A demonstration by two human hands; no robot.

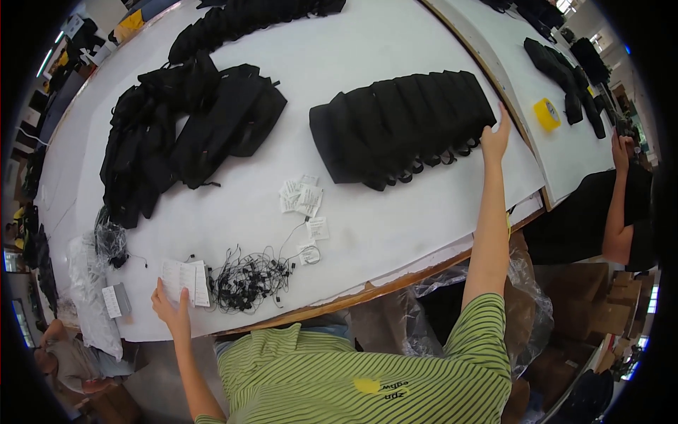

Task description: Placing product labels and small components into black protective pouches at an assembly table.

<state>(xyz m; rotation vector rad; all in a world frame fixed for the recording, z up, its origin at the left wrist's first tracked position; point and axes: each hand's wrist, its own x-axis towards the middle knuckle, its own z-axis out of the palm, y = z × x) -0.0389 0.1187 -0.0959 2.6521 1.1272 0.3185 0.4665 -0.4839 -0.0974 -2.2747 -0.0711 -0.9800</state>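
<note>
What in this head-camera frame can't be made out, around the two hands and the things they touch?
- Right hand: seen from the back at the end of the row of black bags; its palm side and grip are hidden.
- Left hand: on the white tag stack; the tags' print is too small.
- Pile of black cords: tangled, single pieces cannot be counted.
- Black bags farther left: overlapping, details lost in the dark fabric.

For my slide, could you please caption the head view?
Right hand touches overlapped black bags; left hand rests on paper tags.
</note>
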